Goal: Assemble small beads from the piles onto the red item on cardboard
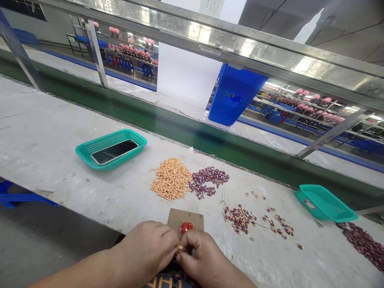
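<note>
My left hand (153,246) and my right hand (204,254) meet at the table's near edge, fingers closed in pinches. A small tan piece (180,247) shows at the left fingertips, close against the right ones. Whatever the right fingers pinch is hidden. Just beyond lies a brown square board (174,218) with a glossy red patch (186,228) on it. Farther back are a heap of small tan pieces (171,180) and a smaller heap of purple pieces (211,176). To the right, pieces showing both purple and tan (239,219) lie in a loose cluster.
A green basket (82,154) holding a phone (115,152) stands at left. Another green basket (327,200) is at far right beside more dark purple pieces (364,244). A green strip (180,128) runs behind the table, under a metal frame with a hanging blue bin (234,92).
</note>
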`<act>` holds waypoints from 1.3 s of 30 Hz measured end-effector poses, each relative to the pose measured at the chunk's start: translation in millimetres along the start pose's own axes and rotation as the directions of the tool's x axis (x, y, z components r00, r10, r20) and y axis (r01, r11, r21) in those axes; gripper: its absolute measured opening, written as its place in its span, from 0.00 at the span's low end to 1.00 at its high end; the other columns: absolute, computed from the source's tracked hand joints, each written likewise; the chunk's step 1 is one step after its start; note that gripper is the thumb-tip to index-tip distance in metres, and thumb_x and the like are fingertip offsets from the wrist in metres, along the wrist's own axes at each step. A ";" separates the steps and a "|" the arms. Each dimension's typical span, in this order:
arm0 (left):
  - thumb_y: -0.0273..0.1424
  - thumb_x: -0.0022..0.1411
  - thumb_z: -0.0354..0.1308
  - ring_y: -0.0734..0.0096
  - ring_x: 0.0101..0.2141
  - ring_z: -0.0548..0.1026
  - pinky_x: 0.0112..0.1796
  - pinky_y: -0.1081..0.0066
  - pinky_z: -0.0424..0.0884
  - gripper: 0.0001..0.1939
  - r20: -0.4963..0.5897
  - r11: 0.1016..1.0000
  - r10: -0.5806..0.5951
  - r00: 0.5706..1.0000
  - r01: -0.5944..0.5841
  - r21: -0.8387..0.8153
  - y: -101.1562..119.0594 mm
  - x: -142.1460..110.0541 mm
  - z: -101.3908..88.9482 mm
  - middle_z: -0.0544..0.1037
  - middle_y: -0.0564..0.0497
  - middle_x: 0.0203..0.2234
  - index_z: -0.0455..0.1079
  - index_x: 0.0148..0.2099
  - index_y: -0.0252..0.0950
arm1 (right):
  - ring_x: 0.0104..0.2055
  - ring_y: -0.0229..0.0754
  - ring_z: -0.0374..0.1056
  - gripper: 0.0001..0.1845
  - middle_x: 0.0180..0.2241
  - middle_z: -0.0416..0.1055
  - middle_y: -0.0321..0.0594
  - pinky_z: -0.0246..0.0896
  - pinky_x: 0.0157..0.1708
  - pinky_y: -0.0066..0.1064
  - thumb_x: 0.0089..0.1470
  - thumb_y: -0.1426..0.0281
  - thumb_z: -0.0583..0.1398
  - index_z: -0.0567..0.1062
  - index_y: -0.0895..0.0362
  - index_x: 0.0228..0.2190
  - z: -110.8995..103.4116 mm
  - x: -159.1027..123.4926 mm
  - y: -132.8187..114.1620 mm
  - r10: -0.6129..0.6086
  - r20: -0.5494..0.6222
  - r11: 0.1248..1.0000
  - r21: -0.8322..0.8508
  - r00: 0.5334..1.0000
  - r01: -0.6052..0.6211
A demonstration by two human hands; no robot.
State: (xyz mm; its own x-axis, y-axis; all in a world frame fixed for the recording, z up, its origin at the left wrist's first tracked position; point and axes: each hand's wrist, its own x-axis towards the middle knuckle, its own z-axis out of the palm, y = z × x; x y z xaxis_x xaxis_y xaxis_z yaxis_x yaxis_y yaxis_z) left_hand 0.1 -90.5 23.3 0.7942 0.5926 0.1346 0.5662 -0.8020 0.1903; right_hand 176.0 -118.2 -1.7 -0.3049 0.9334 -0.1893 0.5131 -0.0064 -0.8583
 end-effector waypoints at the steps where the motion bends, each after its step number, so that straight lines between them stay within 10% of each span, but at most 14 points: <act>1: 0.22 0.58 0.53 0.65 0.22 0.75 0.24 0.71 0.66 0.08 0.037 1.000 -0.005 0.999 0.004 0.023 0.9 0.7 -0.9 0.76 0.53 0.20 0.67 0.28 0.37 | 0.23 0.34 0.60 0.06 0.19 0.66 0.31 0.51 0.23 0.23 0.40 0.78 0.57 0.67 0.56 0.19 1.7 -0.1 2.1 -0.014 0.005 0.999 -0.037 1.000 0.014; 9: 0.21 0.52 0.51 0.70 0.24 0.72 0.25 0.75 0.64 0.07 0.093 0.872 -0.162 0.982 0.187 -0.452 -2.9 -1.2 3.4 0.75 0.54 0.22 0.68 0.28 0.37 | 0.32 0.39 0.67 0.10 0.27 0.72 0.36 0.58 0.34 0.27 0.43 0.82 0.57 0.73 0.56 0.24 -19.2 -2.1 -0.2 -0.159 -0.106 0.961 -0.244 0.982 0.130; 15: 0.26 0.49 0.50 0.75 0.22 0.68 0.25 0.76 0.63 0.02 0.321 0.116 -0.323 0.890 0.374 -0.920 -7.8 0.7 17.1 0.70 0.58 0.20 0.61 0.28 0.37 | 0.36 0.43 0.64 0.09 0.29 0.72 0.38 0.56 0.37 0.33 0.48 0.82 0.59 0.74 0.56 0.25 -34.6 7.9 2.1 -0.194 -0.189 0.895 -0.436 0.963 0.095; 18: 0.28 0.48 0.53 0.77 0.21 0.68 0.24 0.76 0.61 0.03 0.360 -0.082 -0.357 0.862 0.355 -0.931 -6.9 3.1 23.2 0.70 0.58 0.20 0.61 0.28 0.36 | 0.37 0.44 0.63 0.10 0.29 0.72 0.38 0.55 0.38 0.35 0.48 0.82 0.59 0.74 0.56 0.25 -29.4 10.7 0.9 -0.216 -0.151 0.861 -0.495 0.965 0.115; 28: 0.34 0.54 0.57 0.77 0.22 0.68 0.25 0.75 0.63 0.08 0.281 -0.109 -0.338 0.898 0.259 -0.960 -5.9 5.1 36.3 0.70 0.58 0.22 0.64 0.32 0.35 | 0.33 0.41 0.66 0.05 0.28 0.68 0.38 0.61 0.34 0.32 0.50 0.70 0.60 0.74 0.56 0.24 -16.3 5.2 -4.2 -0.201 -0.316 0.968 0.083 0.927 0.238; 39: 0.39 0.55 0.59 0.76 0.23 0.67 0.26 0.74 0.63 0.12 0.260 -0.094 -0.353 0.899 0.243 -0.966 -2.9 3.5 32.1 0.68 0.59 0.21 0.64 0.31 0.36 | 0.32 0.41 0.66 0.06 0.26 0.69 0.38 0.60 0.34 0.32 0.48 0.68 0.60 0.74 0.56 0.23 -8.0 6.5 -5.9 -0.163 -0.344 0.971 0.110 0.924 0.213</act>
State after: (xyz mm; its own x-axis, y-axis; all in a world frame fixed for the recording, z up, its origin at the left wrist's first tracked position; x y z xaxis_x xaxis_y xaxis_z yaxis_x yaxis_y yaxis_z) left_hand 8.3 -88.5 -8.0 0.5715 0.7961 -0.1991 -0.0738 0.2915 0.9537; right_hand 177.4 -109.2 5.9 -0.0893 0.9876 0.1295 0.3451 0.1526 -0.9261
